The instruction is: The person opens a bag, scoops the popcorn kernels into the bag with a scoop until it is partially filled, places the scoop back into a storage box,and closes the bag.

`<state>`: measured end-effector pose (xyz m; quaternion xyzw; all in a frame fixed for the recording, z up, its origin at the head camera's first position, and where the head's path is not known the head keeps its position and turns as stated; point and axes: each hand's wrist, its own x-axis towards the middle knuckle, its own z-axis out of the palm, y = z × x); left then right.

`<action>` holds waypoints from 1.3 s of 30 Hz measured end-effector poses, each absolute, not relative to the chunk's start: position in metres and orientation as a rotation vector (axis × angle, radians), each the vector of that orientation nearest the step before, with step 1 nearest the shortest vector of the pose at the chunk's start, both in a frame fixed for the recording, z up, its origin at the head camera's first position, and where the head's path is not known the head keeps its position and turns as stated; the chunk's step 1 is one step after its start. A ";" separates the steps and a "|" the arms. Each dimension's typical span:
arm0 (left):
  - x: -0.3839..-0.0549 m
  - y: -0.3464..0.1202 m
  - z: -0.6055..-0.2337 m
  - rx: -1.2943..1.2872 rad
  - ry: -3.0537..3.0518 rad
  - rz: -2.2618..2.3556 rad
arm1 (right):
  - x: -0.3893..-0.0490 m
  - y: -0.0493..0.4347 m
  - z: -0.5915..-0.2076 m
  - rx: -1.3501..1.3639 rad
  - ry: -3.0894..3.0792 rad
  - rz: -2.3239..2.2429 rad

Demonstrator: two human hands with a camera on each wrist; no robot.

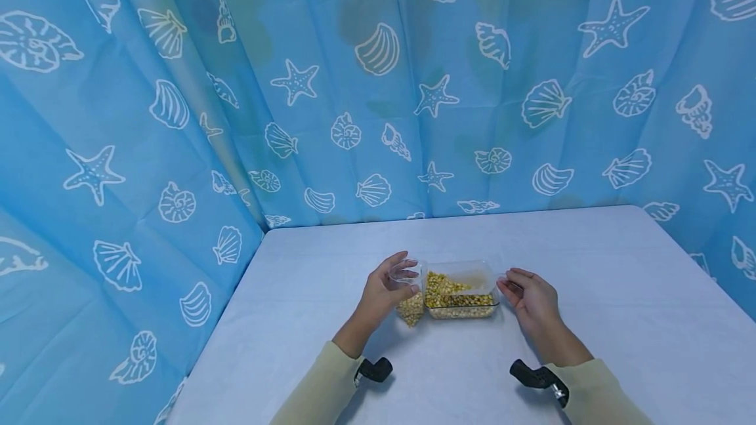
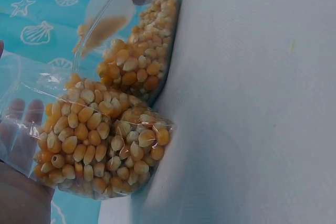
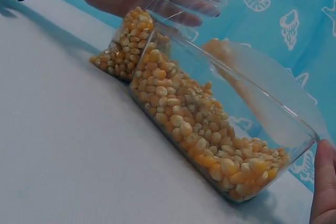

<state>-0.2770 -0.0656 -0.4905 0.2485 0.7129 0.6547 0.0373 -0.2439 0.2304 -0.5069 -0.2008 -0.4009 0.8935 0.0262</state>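
A clear rectangular container (image 1: 462,312) of yellow corn kernels stands on the table. Against its left side rests a clear plastic bag (image 2: 100,140), its lower part full of kernels. My left hand (image 1: 378,287) holds the bag's upper part, thumb and fingers around the raised plastic; some fingers show through it. My right hand (image 1: 534,300) pinches the container's right rim, with the thumb at the corner in the right wrist view. A whitish translucent rounded piece (image 3: 273,93) shows at the container's far side; its kind is unclear.
A white cloth covers the table (image 1: 331,254). Behind it and at both sides hangs a blue curtain (image 1: 378,117) with white shells and starfish. Black wrist mounts (image 1: 375,369) sit over the pale sleeves (image 1: 325,382).
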 end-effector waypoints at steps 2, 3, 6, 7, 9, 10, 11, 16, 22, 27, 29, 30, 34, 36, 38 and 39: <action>-0.277 -0.065 -0.492 0.770 2.191 2.014 | -0.244 0.231 -0.505 -0.614 -1.196 2.781; -0.277 -0.065 -0.492 0.771 2.194 2.015 | -0.244 0.231 -0.504 -0.615 -1.177 2.789; -0.277 -0.065 -0.493 0.769 2.208 2.006 | -0.244 0.232 -0.499 -0.610 -1.160 2.797; -0.277 -0.065 -0.493 0.769 2.209 2.004 | -0.245 0.232 -0.498 -0.610 -1.162 2.794; -0.277 -0.065 -0.493 0.761 2.210 2.004 | -0.245 0.233 -0.495 -0.600 -1.169 2.790; -0.277 -0.065 -0.493 0.760 2.209 2.004 | -0.246 0.234 -0.494 -0.592 -1.172 2.789; -0.277 -0.065 -0.493 0.758 2.207 2.006 | -0.246 0.234 -0.493 -0.585 -1.178 2.785; -0.276 -0.065 -0.493 0.749 2.216 1.994 | -0.246 0.235 -0.490 -0.526 -1.179 2.777; -0.275 -0.065 -0.492 0.750 2.228 1.988 | -0.249 0.235 -0.483 -0.512 -1.210 2.744; -0.275 -0.065 -0.492 0.759 2.214 1.997 | -0.256 0.233 -0.478 -0.499 -1.264 2.667; -0.276 -0.064 -0.492 0.766 2.204 2.000 | -0.259 0.233 -0.477 -0.480 -1.275 2.645; -0.276 -0.064 -0.493 0.769 2.197 2.003 | -0.260 0.233 -0.476 -0.479 -1.282 2.630; -0.276 -0.063 -0.491 0.777 2.170 1.998 | -0.263 0.230 -0.466 -0.450 -1.264 2.642; -0.276 -0.062 -0.489 0.783 2.156 1.996 | -0.263 0.228 -0.459 -0.446 -1.258 2.650; -0.275 -0.062 -0.486 0.784 2.149 1.987 | -0.263 0.226 -0.452 -0.432 -1.242 2.668; -0.273 -0.061 -0.483 0.783 2.146 1.984 | -0.263 0.225 -0.450 -0.428 -1.242 2.671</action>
